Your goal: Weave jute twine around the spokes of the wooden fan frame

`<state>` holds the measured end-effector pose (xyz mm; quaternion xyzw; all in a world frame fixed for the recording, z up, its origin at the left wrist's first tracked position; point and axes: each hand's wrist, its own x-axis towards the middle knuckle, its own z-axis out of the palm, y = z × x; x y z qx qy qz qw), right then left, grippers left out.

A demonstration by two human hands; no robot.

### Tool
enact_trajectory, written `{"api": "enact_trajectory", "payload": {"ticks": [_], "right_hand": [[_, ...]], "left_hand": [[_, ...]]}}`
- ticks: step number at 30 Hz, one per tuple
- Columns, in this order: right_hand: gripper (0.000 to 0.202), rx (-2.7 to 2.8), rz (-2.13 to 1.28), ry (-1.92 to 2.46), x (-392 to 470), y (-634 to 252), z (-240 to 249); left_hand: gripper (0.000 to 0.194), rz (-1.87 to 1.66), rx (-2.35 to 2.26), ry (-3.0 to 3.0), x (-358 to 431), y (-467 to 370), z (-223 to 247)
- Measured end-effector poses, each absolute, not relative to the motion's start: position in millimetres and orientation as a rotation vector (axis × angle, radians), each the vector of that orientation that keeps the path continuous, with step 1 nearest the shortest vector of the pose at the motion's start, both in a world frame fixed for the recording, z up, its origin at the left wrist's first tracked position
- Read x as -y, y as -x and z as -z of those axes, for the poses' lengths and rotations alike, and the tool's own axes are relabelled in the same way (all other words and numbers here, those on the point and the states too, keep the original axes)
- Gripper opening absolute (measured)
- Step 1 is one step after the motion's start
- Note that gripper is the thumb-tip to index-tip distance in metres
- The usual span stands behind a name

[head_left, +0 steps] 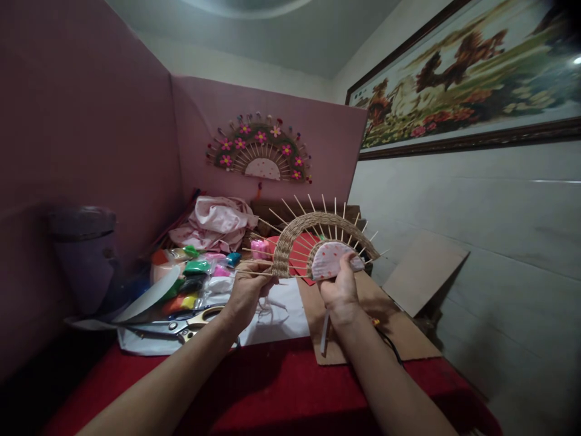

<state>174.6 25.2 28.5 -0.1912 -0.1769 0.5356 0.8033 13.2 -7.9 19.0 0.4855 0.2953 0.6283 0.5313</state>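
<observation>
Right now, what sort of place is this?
Likely a home craft corner: a woven stick fan being held, scissors and clear packets of bright clay-like material.

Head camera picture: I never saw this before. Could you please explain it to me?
There is no machine, only a person's two bare hands, seen from a head-worn camera looking forward and down. The left hand holds one end of a woven fan; the right hand holds its spotted cloth centre. On the red table lie scissors, colourful packets, white paper and cardboard, with pink cloth farther back. A flowered fan is on the pink wall behind.
</observation>
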Motion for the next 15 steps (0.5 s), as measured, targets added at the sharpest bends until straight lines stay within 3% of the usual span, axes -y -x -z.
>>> {"api": "enact_trajectory", "payload": {"ticks": [8,15], "right_hand": [[0.026,0.247,-1.158,0.416,-22.8,-174.2,-32.5],[0.021,0.206,-1.220,0.393,-20.2,-173.3,-34.2]], "left_hand": [[0.022,-1.567,-0.734,-1.160,5.9,-11.5,-15.8],[0.015,-1.612,-0.795,-1.237,2.3,-11.3,-13.7]]}}
